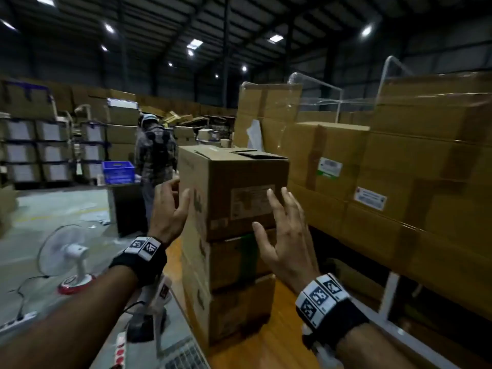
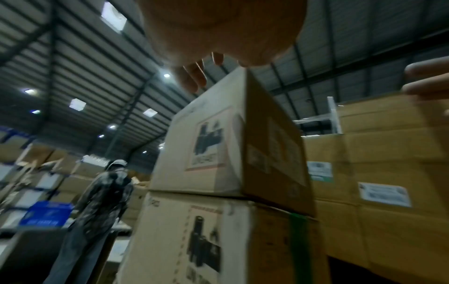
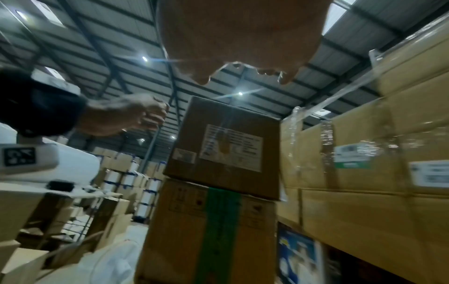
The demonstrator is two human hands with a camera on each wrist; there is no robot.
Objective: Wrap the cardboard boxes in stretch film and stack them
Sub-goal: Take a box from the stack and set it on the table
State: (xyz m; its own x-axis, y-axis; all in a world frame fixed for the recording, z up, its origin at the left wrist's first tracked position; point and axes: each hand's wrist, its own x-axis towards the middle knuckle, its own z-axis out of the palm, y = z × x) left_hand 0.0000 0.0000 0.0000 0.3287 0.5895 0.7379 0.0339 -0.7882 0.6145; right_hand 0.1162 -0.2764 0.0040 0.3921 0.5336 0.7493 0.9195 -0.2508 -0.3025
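Three cardboard boxes stand stacked in front of me. The top box (image 1: 234,187) has a printed label on its near face; its lid flaps lie slightly raised. Under it sits a box (image 1: 229,262) with a green tape strip (image 3: 218,230), then a third box (image 1: 234,312). My left hand (image 1: 173,201) is at the top box's left corner, fingers loosely bent, holding nothing. My right hand (image 1: 277,222) is spread flat in front of the near face; whether it touches the box I cannot tell. The wrist views show the top box (image 2: 230,149) (image 3: 226,146) from below. No stretch film is in either hand.
Large film-wrapped cartons (image 1: 399,169) fill a rack close on the right. A person (image 1: 155,153) stands behind the stack, back turned. A white fan (image 1: 72,257) is on the floor at left, a blue crate (image 1: 118,171) beyond. The stack rests on a wooden surface (image 1: 282,342).
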